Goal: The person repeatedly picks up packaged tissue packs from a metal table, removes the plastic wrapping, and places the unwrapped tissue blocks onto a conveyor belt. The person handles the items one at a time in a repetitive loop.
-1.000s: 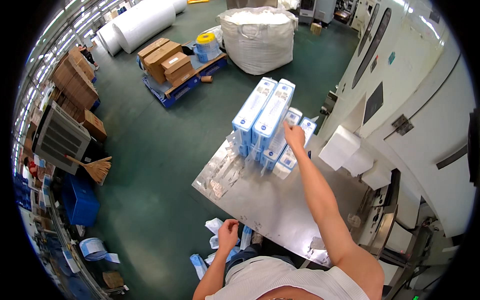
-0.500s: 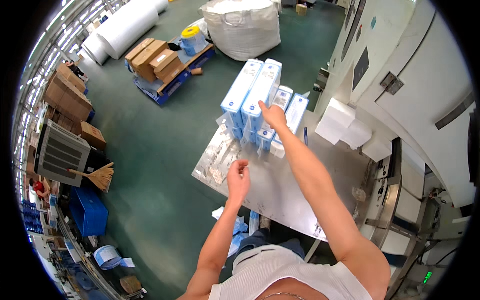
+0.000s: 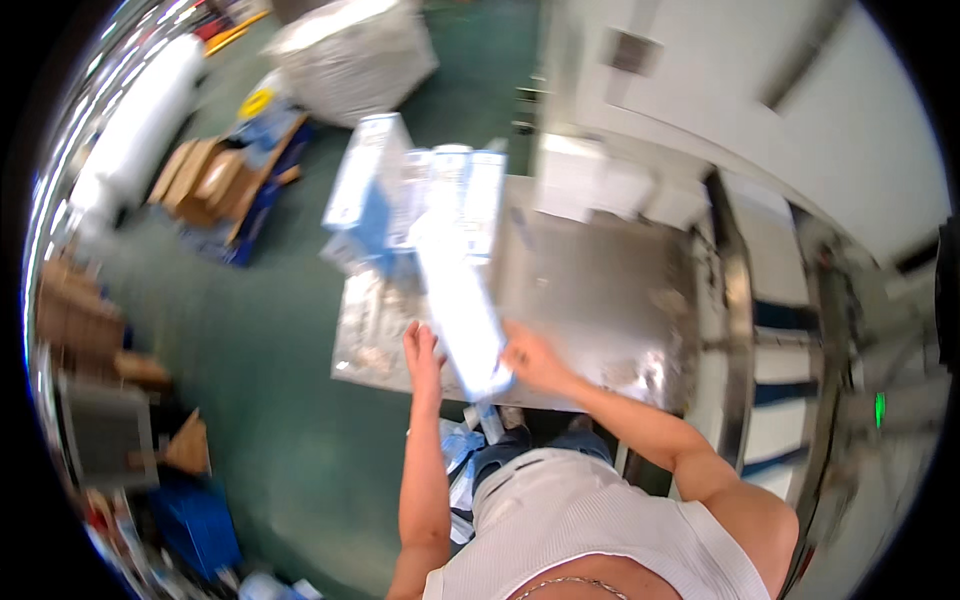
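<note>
My right hand (image 3: 533, 357) grips the near end of a long white-and-blue plastic-wrapped pack (image 3: 458, 305), smeared by motion and slanting over the metal table (image 3: 610, 290). To its left my left hand (image 3: 424, 357) is raised near the table's front edge, fingers apart and slightly curled, holding nothing. Beyond the held pack stands a tall stack of like packs (image 3: 365, 185). Lower packs (image 3: 484, 200) stand to the right of that stack, partly hidden by the held one.
White block-like bundles (image 3: 570, 178) sit at the table's back right, against a large white machine (image 3: 720, 90). Belts with blue bands (image 3: 775, 350) run along the right. Across the floor at left are a pallet with cardboard boxes (image 3: 205, 180), a bulk bag (image 3: 355, 65) and a blue bin (image 3: 195, 520).
My right hand has taken a pack off the stacks and drawn it back toward me. The left hand stays low beside it. The view has swung, so the scene is shifted left.
</note>
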`<state>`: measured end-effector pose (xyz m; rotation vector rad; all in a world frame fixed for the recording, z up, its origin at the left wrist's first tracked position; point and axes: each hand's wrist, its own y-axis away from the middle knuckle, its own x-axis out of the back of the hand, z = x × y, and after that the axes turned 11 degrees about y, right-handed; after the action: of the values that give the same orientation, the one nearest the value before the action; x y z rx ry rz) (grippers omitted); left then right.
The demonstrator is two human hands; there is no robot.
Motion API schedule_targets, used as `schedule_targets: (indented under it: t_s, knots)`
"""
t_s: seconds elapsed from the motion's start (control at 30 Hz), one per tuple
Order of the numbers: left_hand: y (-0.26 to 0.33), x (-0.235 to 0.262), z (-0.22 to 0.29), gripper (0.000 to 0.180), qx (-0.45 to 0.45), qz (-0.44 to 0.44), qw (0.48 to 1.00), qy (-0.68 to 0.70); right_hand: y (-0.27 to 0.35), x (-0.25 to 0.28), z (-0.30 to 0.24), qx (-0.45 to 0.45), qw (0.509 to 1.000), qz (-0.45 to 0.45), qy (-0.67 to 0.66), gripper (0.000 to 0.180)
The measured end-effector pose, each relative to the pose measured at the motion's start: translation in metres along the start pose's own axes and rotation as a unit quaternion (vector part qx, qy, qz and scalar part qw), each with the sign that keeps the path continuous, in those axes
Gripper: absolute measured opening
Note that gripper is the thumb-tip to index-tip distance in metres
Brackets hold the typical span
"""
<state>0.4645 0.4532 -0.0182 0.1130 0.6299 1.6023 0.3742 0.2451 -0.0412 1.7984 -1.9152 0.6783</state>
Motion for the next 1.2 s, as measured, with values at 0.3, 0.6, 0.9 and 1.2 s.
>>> schedule_targets:
  t_s: [0.3, 0.6, 0.9, 1.2]
  knots:
    - [0.006, -0.016, -0.205, 0.059, 0.000, -0.130, 0.953, -0.275, 0.100, -0.016, 0.104, -0.271, 0.957, -0.066, -0.076, 0.056]
    - [-0.029, -0.047, -0.197, 0.043, -0.119, -0.200, 0.861, -0.451, 0.062, -0.047, 0.161, -0.269, 0.959, 0.006, -0.087, 0.043]
    - [-0.079, -0.033, -0.161, 0.031, -0.018, -0.232, 0.725, -0.648, 0.096, 0.031, 0.217, -0.313, 0.940, -0.123, 0.055, 0.038]
    - [-0.139, -0.157, -0.165, 0.069, -0.058, -0.421, 0.768, -0.480, -0.019, 0.045, 0.228, -0.188, 0.981, 0.041, 0.032, 0.061]
